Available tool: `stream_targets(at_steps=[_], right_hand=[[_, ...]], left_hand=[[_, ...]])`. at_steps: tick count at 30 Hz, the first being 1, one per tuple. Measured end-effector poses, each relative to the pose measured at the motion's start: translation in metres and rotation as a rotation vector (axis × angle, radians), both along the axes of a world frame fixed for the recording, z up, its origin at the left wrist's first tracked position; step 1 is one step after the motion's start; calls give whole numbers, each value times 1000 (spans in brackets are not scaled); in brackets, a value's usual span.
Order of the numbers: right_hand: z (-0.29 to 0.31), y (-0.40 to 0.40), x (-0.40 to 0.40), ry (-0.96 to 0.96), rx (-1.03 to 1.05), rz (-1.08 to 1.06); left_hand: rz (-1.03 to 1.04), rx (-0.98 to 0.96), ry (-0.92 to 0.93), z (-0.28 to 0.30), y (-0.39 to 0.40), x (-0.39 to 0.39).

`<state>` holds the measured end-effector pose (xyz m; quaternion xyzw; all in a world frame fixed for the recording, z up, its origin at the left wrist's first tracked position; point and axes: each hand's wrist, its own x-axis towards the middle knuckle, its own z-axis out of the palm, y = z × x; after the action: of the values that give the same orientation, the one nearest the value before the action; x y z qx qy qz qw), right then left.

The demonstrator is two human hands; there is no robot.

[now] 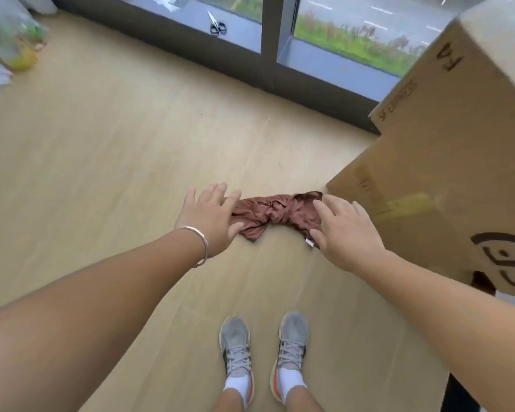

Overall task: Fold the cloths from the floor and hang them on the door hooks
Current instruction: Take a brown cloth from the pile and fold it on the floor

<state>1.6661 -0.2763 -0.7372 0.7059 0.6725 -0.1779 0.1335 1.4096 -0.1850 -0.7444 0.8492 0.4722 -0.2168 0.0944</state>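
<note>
Two forearms are reaching down over grey sneakers (265, 349). The left hand (210, 217) and right hand (344, 230) are spreading relaxed fingers at either end of a crumpled brown cloth (275, 214), which is lying on the wooden floor (116, 150) beside cardboard boxes (446, 162).

Brown cloth (275, 214); crumpled on floor

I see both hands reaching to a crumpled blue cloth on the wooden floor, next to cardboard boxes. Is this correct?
Not quite: the cloth is reddish-brown, not blue, as the head view shows. The rest holds: the left hand and right hand reach to it with fingers spread, it lies crumpled on the wooden floor, and cardboard boxes stand beside it.
</note>
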Motion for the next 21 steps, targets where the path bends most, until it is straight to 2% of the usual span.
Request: stream_targets(at_steps=[6, 12, 17, 21], right_hand=[[-165, -6, -19, 21, -77, 89], [-296, 12, -63, 102, -42, 179], [-380, 57, -85, 141, 52, 206], [-432, 97, -90, 106, 101, 237]], left_hand=[[8, -76, 113, -168, -10, -38], [46, -98, 258, -307, 11, -87], [51, -4, 190, -391, 64, -100], [47, 9, 201, -431, 112, -96]])
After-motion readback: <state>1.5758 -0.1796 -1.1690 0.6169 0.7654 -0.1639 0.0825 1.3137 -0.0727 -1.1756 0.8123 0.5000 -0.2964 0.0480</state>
